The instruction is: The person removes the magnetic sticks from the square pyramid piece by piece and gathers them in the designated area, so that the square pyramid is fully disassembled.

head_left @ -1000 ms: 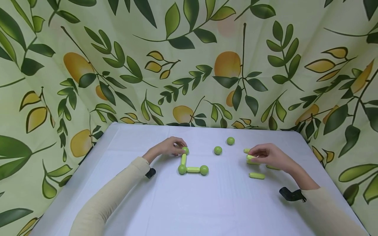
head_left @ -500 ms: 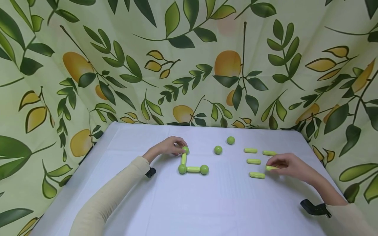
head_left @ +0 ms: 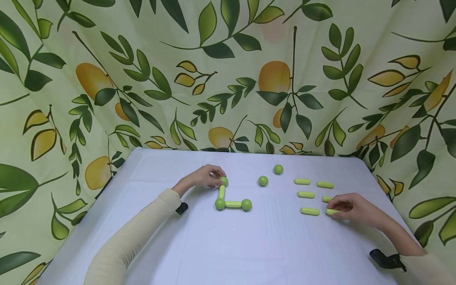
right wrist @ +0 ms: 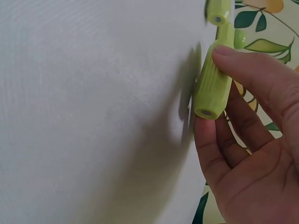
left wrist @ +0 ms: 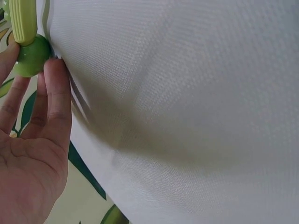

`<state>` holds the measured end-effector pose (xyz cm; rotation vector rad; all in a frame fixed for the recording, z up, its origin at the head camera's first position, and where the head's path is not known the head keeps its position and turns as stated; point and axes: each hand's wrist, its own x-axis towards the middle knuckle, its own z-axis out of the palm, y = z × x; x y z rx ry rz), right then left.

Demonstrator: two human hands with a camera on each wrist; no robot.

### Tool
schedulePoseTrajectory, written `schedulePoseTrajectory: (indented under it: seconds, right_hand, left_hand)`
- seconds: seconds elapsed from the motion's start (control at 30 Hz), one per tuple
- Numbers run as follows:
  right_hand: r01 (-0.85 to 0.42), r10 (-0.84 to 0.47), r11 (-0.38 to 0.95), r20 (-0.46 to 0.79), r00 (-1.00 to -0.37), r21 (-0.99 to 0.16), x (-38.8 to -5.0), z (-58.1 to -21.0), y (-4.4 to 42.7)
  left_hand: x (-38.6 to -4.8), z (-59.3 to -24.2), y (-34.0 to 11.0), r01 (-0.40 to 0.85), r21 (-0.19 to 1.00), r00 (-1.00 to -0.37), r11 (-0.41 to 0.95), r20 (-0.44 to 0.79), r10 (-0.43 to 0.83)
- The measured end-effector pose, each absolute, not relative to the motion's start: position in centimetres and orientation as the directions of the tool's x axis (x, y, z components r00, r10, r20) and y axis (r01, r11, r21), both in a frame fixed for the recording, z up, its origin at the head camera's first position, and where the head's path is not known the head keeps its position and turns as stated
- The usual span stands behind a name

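My left hand (head_left: 206, 176) pinches a glossy green ball (head_left: 223, 181) at the far end of an L-shaped build. From that ball a ribbed light green rod (head_left: 221, 192) runs to a corner ball (head_left: 219, 204). A second rod (head_left: 233, 204) joins the corner to an end ball (head_left: 246, 204). Over on the right side, my right hand (head_left: 354, 209) holds a loose light green rod (right wrist: 214, 86) between thumb and fingers. A small grey disc shows in its end in the right wrist view. Whether it touches the table is unclear.
Two loose green balls (head_left: 263, 181) lie at the back, right of the build. Several light green rods (head_left: 306, 195) lie in two rough columns left of and behind my right hand. A white cloth covers the table (head_left: 213, 245); a leaf-patterned curtain (head_left: 228, 99) hangs behind it.
My right hand has moved from the left column of rods to the right, then slightly nearer. Rods it covered before now show on the table. The left hand and the build stay put.
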<state>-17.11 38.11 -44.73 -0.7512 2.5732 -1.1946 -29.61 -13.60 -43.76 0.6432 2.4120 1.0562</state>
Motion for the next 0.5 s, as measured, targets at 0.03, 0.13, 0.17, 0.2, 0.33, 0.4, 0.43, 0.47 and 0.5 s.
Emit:
schedulePoseTrajectory:
  seconds: [0.03, 0.13, 0.17, 0.2, 0.33, 0.4, 0.43, 0.47, 0.5]
  right_hand:
    - [-0.361, -0.532, 0.541, 0.023, -0.846, -0.76, -17.09, -44.76, 38.07]
    - [-0.36, -0.541, 0.541, 0.014, -0.841, -0.76, -17.03, -44.87, 37.92]
    - [-0.36, -0.541, 0.543, 0.012, -0.841, -0.759, -17.0, -44.89, 37.85]
    - [-0.361, -0.541, 0.547, 0.01, -0.841, -0.756, -16.99, -44.91, 37.78]
    - [-0.356, -0.534, 0.56, 0.003, -0.846, -0.748, -17.01, -44.97, 37.67]
    - [-0.355, -0.533, 0.56, 0.003, -0.846, -0.748, -17.04, -44.98, 37.64]
    - [-0.354, -0.532, 0.558, 0.004, -0.847, -0.751, -17.04, -44.97, 37.64]
    - [-0.355, -0.533, 0.556, 0.005, -0.846, -0.752, -17.03, -44.95, 37.62]
    - [-0.355, -0.533, 0.556, 0.006, -0.846, -0.751, -17.02, -44.91, 37.6]
  left_hand:
    - [-29.59, -43.73, -13.6, 0.238, 0.761, -0.801, 0.603, -0.197, 0.565]
    - [-29.57, -43.69, -13.62, 0.234, 0.762, -0.802, 0.603, -0.199, 0.563]
    - [-29.54, -43.66, -13.63, 0.233, 0.763, -0.803, 0.603, -0.199, 0.562]
    - [-29.52, -43.67, -13.63, 0.231, 0.763, -0.803, 0.603, -0.201, 0.561]
    - [-29.43, -43.59, -13.67, 0.236, 0.77, -0.799, 0.593, -0.194, 0.569]
    - [-29.4, -43.56, -13.69, 0.236, 0.774, -0.797, 0.588, -0.193, 0.573]
    - [-29.39, -43.55, -13.7, 0.236, 0.774, -0.796, 0.587, -0.193, 0.574]
    - [-29.38, -43.54, -13.71, 0.233, 0.774, -0.797, 0.589, -0.195, 0.572]
    - [-29.39, -43.54, -13.73, 0.231, 0.773, -0.798, 0.59, -0.197, 0.57]
